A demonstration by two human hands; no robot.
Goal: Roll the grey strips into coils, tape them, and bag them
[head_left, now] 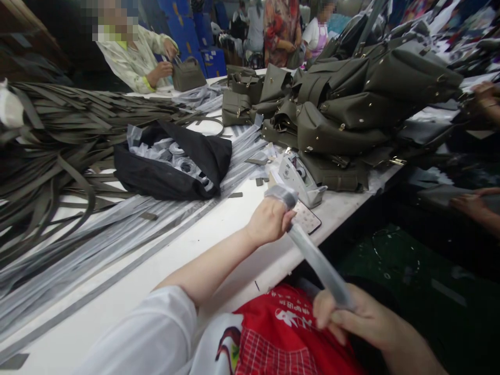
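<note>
A grey strip that looks wrapped in clear plastic point(318, 259) runs between my two hands above the table's front edge. My left hand point(269, 221) is closed in a fist around one end, where a loop or coil of it sticks out above the knuckles. The lower end is pinched in my right hand point(361, 315), over my red apron point(289, 323); this hand is slightly blurred. Just past my left hand stand a white tape dispenser point(299, 179) and a phone with a patterned case point(308, 217).
A black cloth bag point(167, 174) holds several plastic-wrapped coils. Dark straps point(47, 135) are heaped at left, beside long plastic-wrapped strips point(89, 250). Olive handbags point(336, 120) pile up at the back right. A person point(133, 57) across the white table point(128, 312) handles a bag; others work behind.
</note>
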